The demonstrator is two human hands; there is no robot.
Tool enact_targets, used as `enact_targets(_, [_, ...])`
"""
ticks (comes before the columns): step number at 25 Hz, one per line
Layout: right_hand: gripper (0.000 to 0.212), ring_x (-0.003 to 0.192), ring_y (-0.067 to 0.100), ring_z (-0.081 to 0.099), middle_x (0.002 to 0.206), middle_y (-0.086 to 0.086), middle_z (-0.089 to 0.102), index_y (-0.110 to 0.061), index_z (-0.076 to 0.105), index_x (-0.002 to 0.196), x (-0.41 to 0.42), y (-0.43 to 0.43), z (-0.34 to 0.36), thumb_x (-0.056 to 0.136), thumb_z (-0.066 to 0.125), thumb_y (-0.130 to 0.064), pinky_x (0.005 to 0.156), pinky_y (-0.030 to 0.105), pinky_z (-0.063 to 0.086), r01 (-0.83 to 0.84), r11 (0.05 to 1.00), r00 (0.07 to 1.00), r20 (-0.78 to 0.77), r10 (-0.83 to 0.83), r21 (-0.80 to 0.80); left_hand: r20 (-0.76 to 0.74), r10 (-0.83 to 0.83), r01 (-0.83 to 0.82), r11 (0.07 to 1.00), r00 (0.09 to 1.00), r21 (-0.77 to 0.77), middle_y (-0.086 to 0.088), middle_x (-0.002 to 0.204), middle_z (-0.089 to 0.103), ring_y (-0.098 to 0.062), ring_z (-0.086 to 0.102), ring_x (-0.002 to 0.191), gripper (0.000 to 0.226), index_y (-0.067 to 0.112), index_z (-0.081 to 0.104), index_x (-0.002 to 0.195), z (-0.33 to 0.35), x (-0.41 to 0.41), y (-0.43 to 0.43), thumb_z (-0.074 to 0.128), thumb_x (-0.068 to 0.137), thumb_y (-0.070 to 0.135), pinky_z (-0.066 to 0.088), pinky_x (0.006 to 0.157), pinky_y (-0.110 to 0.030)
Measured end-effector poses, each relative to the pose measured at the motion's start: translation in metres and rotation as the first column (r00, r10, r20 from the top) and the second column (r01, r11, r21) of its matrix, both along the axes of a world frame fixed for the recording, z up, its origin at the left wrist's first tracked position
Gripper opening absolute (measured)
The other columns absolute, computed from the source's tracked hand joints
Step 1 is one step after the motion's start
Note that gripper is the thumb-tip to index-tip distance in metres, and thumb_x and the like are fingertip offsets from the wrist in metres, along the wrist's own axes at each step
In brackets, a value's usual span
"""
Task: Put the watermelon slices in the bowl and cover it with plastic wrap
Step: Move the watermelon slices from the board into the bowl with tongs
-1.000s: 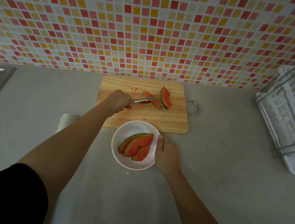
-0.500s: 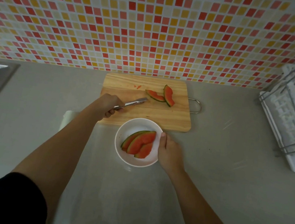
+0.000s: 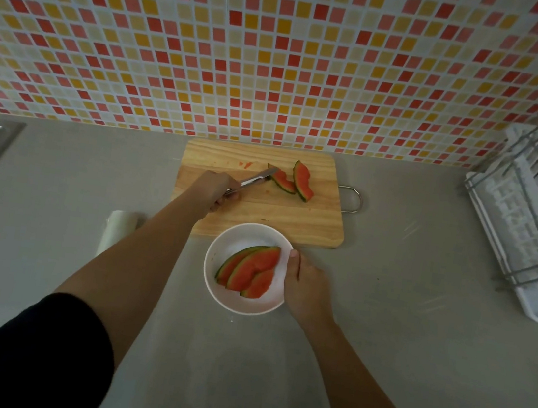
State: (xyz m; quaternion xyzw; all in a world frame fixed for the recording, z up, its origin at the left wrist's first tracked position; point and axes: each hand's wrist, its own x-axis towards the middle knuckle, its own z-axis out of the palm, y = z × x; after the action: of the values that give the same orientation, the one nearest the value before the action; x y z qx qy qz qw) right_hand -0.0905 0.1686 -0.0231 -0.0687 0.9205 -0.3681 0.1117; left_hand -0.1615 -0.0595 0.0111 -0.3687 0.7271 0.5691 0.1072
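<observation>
Slices (image 3: 289, 182) beyond hands (image 3: 306, 283) (tongs (image 3: 254, 181) touching)

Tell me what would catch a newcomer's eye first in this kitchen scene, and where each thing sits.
The red, orange and yellow mosaic wall fills the top of the view. Below it, the wooden cutting board holds two watermelon slices, with metal tongs in the left hand reaching the nearer one. In front, a white bowl holds three more slices, steadied at its rim by the right hand.

Black sleeve (image 3: 14, 358), bare forearms
</observation>
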Motion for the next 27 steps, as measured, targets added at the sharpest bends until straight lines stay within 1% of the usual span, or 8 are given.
enact_targets(6, [0.043,0.066,0.022,0.054,0.068,0.005,0.058,-0.009,0.058,0.083,0.001,0.0,0.0,0.1,0.027,-0.033,0.061,0.028,0.035,0.0,1.0,1.0,-0.02,0.0,-0.011,-0.05,0.032,-0.037,0.994,0.998,-0.105,-0.007,0.056,0.035,-0.018,0.027,0.045,0.006,0.005,0.053,0.076,0.003,-0.009,0.006,0.059,0.079,0.007,0.022,0.044,-0.026])
enact_targets(12, [0.042,0.071,0.027,0.06,0.07,0.008,0.061,-0.01,0.057,0.08,0.0,0.0,0.0,0.1,0.027,-0.032,0.061,0.028,0.035,-0.002,1.0,1.0,-0.027,0.001,-0.023,-0.074,0.085,-0.082,0.996,0.994,0.047,-0.009,0.064,0.045,-0.014,0.028,0.044,0.019,0.002,0.059,0.069,0.009,-0.005,-0.005,0.058,0.086,0.011,0.022,0.039,-0.023])
enact_targets(16, [0.047,0.078,0.026,0.059,0.081,0.01,0.066,-0.01,0.061,0.087,0.0,0.0,-0.002,0.099,0.025,-0.038,0.067,0.03,0.037,0.036,0.998,0.999,0.012,-0.035,-0.054,-0.142,-0.134,0.136,0.991,0.981,0.005,-0.005,0.061,0.046,-0.013,0.027,0.044,0.019,0.004,0.062,0.071,0.029,0.021,-0.035,0.059,0.087,0.014,0.022,0.04,-0.021])
enact_targets(20, [0.052,0.07,0.021,0.055,0.064,-0.006,0.057,-0.017,0.059,0.071,0.001,0.001,-0.003,0.097,0.024,-0.045,0.065,0.031,0.037,0.104,0.988,0.991,0.093,-0.094,-0.112,-0.016,-0.564,0.561,0.824,0.825,-0.081,0.006,0.045,0.04,-0.008,0.029,0.042,0.023,0.008,0.066,0.066,0.062,0.055,-0.062,0.059,0.085,0.018,0.026,0.041,-0.018])
enact_targets(22, [0.054,0.071,0.022,0.054,0.065,-0.006,0.056,-0.015,0.06,0.073,0.0,0.0,-0.002,0.097,0.023,-0.046,0.066,0.03,0.037,0.119,0.987,0.989,0.104,-0.108,-0.106,0.072,-0.679,0.682,0.717,0.73,-0.144,0.006,0.047,0.051,-0.008,0.037,0.043,0.02,0.012,0.073,0.064,0.073,0.058,-0.049,0.063,0.082,0.016,0.03,0.043,-0.018])
enact_targets(23, [0.055,0.074,0.022,0.055,0.07,-0.001,0.058,-0.014,0.061,0.077,0.0,0.0,-0.002,0.097,0.022,-0.047,0.069,0.031,0.038,0.123,0.987,0.988,0.108,-0.112,-0.101,0.126,-0.717,0.725,0.657,0.686,-0.208,0.003,0.056,0.063,-0.009,0.047,0.049,0.017,0.015,0.077,0.069,0.075,0.058,-0.037,0.064,0.08,0.015,0.038,0.048,-0.021])
enact_targets(25, [0.055,0.078,0.025,0.056,0.079,0.005,0.06,-0.014,0.061,0.079,0.0,0.001,-0.001,0.098,0.022,-0.046,0.072,0.031,0.04,0.114,0.989,0.989,0.108,-0.104,-0.095,0.221,-0.776,0.795,0.514,0.591,-0.323,-0.003,0.085,0.075,-0.015,0.064,0.077,0.017,0.012,0.079,0.085,0.072,0.056,-0.006,0.064,0.08,0.016,0.051,0.074,-0.03])
enact_targets(27, [0.055,0.081,0.028,0.06,0.082,0.011,0.064,-0.011,0.06,0.078,0.001,0.001,0.002,0.098,0.022,-0.044,0.074,0.034,0.045,0.086,0.992,0.992,0.095,-0.078,-0.092,0.284,-0.793,0.826,0.431,0.538,-0.362,-0.008,0.097,0.075,-0.019,0.065,0.091,0.023,0.006,0.077,0.093,0.073,0.056,0.013,0.063,0.08,0.019,0.049,0.089,-0.036])
